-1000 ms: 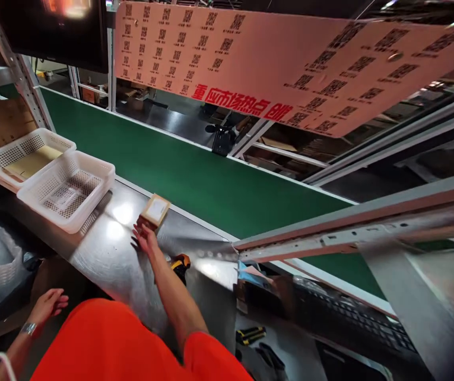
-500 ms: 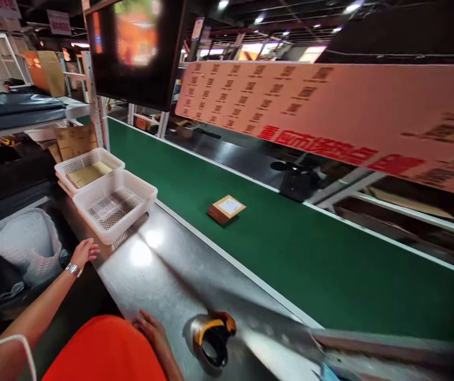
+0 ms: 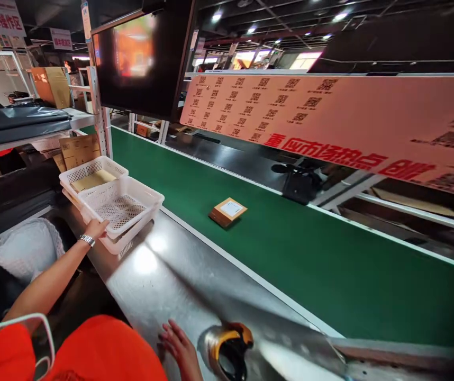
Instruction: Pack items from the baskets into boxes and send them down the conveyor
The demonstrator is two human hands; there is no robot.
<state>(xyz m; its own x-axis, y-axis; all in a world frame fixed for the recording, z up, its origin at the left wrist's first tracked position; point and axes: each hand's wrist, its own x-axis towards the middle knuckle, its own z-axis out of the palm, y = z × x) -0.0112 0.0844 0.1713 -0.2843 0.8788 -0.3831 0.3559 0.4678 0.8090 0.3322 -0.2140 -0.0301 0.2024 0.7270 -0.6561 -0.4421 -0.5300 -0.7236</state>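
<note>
My left hand [image 3: 96, 229], with a silver watch on the wrist, grips the near edge of a white perforated basket [image 3: 153, 199]. That basket is raised slightly at an angle over another white one beneath it. Near the bottom centre my right hand [image 3: 177, 341] is over the metal table [image 3: 163, 286] with its fingers apart and nothing in it. Just right of it stands a round yellow and black object [image 3: 230, 349], perhaps a tape roll. A small brown box [image 3: 228, 211] with a white label sits on the green conveyor belt [image 3: 290, 248].
Behind the near baskets is another white basket [image 3: 94, 174] with cardboard inside. A dark screen [image 3: 143, 63] and a pink board [image 3: 330, 121] with printed codes hang above the belt. Bubble wrap [image 3: 28, 248] lies at the left.
My left hand has reached forward and taken hold of the basket, whose upper tray now shows apart from the one below. My right hand has moved right, nearer the yellow and black object.
</note>
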